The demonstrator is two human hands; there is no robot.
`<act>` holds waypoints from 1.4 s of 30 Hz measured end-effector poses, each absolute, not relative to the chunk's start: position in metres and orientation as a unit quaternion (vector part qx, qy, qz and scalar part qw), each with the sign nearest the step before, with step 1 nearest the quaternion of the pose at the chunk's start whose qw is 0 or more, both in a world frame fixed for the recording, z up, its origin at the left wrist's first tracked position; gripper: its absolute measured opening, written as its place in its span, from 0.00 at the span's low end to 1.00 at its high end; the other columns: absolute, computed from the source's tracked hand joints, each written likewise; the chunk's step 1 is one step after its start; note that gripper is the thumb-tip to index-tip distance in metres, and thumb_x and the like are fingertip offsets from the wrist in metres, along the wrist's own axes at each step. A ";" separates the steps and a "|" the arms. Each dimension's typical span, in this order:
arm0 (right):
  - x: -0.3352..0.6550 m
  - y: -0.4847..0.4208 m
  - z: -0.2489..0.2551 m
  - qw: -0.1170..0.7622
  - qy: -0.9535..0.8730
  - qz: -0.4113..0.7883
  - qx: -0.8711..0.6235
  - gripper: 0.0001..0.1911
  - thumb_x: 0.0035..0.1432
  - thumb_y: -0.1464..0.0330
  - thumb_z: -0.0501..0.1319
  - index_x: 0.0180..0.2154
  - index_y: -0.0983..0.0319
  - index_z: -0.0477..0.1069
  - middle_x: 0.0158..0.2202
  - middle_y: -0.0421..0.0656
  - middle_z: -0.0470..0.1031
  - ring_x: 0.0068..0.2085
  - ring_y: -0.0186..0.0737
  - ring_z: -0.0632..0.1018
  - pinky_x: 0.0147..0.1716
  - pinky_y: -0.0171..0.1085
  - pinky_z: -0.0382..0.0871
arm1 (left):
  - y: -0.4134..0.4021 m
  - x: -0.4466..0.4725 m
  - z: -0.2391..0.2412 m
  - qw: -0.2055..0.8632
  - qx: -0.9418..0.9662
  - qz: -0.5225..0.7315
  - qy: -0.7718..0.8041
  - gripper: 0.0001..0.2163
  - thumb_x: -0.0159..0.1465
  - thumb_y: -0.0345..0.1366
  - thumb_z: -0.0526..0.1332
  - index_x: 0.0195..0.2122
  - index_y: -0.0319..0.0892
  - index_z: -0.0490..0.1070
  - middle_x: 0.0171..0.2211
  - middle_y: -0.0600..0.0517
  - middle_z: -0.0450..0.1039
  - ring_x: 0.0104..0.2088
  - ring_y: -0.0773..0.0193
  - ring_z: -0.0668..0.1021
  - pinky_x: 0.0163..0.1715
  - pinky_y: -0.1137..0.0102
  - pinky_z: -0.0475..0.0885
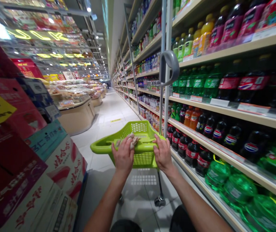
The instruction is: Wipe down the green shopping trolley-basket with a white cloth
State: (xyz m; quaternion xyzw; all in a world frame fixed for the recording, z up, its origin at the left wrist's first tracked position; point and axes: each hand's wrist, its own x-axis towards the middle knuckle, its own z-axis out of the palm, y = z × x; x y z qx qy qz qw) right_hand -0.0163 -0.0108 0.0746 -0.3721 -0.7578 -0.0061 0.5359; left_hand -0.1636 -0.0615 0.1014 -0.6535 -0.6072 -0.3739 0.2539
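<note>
A lime-green plastic shopping basket on wheels [138,130] stands on the aisle floor just in front of me. My left hand [123,156] rests on its near rim, fingers closed on a crumpled pale cloth or tissue [133,140]. Fingers curled, my right hand [162,154] grips the same rim at the right corner. The basket's grey pull handle [170,66] rises upright above the right side.
Long shelves of bottled drinks [225,87] line the right side, with dark cola bottles [196,151] and green bottles [236,190] low down. Stacked red and white cartons [32,167] crowd the left. A curved display counter [76,114] sits ahead on the left; the tiled aisle [111,112] runs far ahead.
</note>
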 end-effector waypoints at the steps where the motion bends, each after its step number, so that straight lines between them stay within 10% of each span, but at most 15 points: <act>1: -0.017 -0.011 0.074 0.542 -0.753 -0.005 -0.373 0.24 0.60 0.68 0.43 0.58 0.61 0.50 0.37 0.43 0.71 0.43 0.40 0.69 0.55 0.53 0.45 | -0.060 -0.159 0.101 0.248 -0.659 -0.372 -0.605 0.14 0.61 0.33 0.49 0.48 0.45 0.63 0.51 0.46 0.67 0.51 0.58 0.69 0.57 0.51 0.42; 42: -0.004 -0.007 0.079 0.520 -0.761 -0.040 -0.386 0.17 0.61 0.67 0.44 0.46 0.62 0.66 0.37 0.43 0.73 0.41 0.38 0.70 0.54 0.47 0.47 | -0.072 -0.256 0.084 0.272 -0.525 -0.427 -0.684 0.15 0.61 0.35 0.50 0.49 0.42 0.64 0.51 0.42 0.67 0.52 0.52 0.67 0.54 0.47 0.47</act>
